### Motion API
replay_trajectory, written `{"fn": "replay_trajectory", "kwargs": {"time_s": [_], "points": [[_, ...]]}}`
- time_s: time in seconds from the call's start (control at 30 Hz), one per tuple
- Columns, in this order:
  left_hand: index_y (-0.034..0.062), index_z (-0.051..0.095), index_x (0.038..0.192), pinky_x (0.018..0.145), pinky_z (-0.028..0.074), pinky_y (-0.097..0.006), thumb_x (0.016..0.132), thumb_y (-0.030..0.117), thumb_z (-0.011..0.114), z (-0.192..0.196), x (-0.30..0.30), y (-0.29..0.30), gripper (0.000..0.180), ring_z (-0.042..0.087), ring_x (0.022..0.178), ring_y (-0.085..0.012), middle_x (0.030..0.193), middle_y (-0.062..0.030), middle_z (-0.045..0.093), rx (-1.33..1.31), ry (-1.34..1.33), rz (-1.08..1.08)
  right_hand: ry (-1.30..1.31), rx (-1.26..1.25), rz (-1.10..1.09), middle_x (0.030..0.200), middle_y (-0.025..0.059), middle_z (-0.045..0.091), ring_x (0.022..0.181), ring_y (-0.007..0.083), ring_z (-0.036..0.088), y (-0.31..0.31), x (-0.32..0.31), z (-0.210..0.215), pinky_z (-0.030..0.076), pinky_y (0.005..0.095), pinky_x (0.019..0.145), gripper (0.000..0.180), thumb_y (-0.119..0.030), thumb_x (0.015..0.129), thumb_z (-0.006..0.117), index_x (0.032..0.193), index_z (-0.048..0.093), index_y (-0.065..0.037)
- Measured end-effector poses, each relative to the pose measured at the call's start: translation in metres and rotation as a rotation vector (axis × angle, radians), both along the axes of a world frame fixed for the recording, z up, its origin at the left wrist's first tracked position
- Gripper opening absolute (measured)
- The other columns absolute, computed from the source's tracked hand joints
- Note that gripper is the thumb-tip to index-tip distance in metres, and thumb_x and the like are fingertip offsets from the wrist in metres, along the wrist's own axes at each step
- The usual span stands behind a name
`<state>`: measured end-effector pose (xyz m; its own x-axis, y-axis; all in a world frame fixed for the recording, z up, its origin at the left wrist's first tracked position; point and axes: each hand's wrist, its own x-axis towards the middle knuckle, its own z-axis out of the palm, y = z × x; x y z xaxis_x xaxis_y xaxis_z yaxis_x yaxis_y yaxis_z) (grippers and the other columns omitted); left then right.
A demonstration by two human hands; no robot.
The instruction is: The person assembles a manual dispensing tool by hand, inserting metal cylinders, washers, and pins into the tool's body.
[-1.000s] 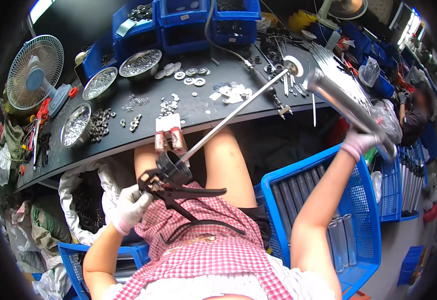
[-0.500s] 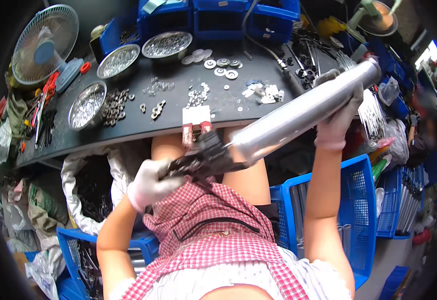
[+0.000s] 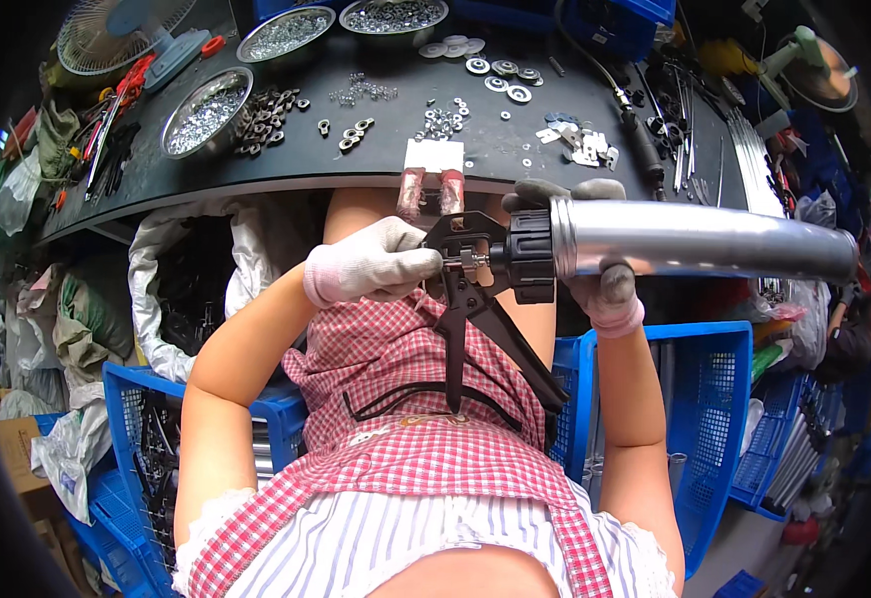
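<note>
I hold a caulking gun level over my lap, just below the edge of the dark workbench (image 3: 515, 149). Its silver metal tube (image 3: 704, 239) points to the right and joins a black collar (image 3: 532, 254). My right hand (image 3: 595, 279), in a grey glove, wraps the tube just beside the collar. My left hand (image 3: 375, 264), in a white glove, grips the rear of the black handle frame (image 3: 465, 264). The black trigger and handle (image 3: 475, 339) hang down toward my checked apron.
On the bench lie metal bowls of small parts (image 3: 204, 110), loose washers (image 3: 500, 70) and nuts (image 3: 271, 105), and a fan (image 3: 126, 30) at the far left. Blue crates (image 3: 724, 419) with metal tubes stand on the right, another blue crate (image 3: 146, 439) and bags on the left.
The silver tube has slid down over the rod and swung from a raised slant to level. My right hand moved from the tube's far end to its collar end.
</note>
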<state>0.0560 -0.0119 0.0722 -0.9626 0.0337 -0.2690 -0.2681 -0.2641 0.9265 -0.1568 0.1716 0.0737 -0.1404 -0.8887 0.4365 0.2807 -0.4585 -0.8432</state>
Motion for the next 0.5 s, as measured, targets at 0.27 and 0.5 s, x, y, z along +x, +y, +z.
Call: {"fn": "replay_trajectory", "kwargs": {"time_s": [0.27, 0.5], "points": [[-0.0035, 0.064, 0.09, 0.034, 0.022, -0.02, 0.093, 0.041, 0.059, -0.019, -0.005, 0.006, 0.045, 0.031, 0.036, -0.0044, 0.052, 0.0019, 0.045, 0.213, -0.015, -0.075, 0.024, -0.08, 0.072, 0.139, 0.0297, 0.039, 0.127, 0.0342, 0.046, 0.007, 0.002, -0.016, 0.041, 0.0433, 0.102, 0.085, -0.056, 0.067, 0.081, 0.125, 0.045, -0.005], [0.0008, 0.062, 0.097, 0.035, 0.019, -0.021, 0.091, 0.052, 0.058, -0.032, -0.003, 0.017, 0.052, 0.029, 0.037, -0.0035, 0.05, 0.0047, 0.04, 0.275, -0.044, -0.128, -0.024, -0.021, -0.07, 0.128, 0.0235, 0.047, 0.114, 0.03, 0.054, 0.006, 0.011, -0.036, 0.049, 0.04, 0.095, 0.091, -0.061, 0.065, 0.079, 0.129, 0.042, -0.008]]}}
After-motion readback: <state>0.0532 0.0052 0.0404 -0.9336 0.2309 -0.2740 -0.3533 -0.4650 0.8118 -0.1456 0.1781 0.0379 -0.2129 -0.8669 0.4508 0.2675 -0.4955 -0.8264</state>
